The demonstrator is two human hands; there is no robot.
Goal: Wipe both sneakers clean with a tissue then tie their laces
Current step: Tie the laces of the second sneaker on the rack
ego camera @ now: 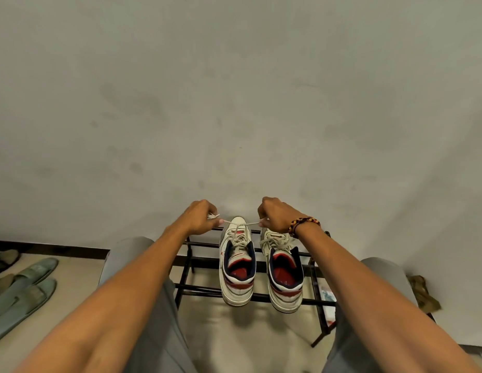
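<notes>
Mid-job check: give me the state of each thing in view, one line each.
Left sneaker: upright on the rack, lace ends pulled out to both sides, not yet knotted.
Right sneaker: upright beside it, laces lying loose.
Left hand: grip shut on one lace end.
Right hand: grip shut on the other lace end.
Rack: standing, holding both sneakers.
Green slippers: flat on the floor.

Plain grey wall [234,90] (faintly smudged), beige floor [234,332], black metal rack [202,288], green slippers [24,289]

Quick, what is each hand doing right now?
Left hand: closed on one end of the left sneaker's lace.
Right hand: closed on the other end.
</notes>
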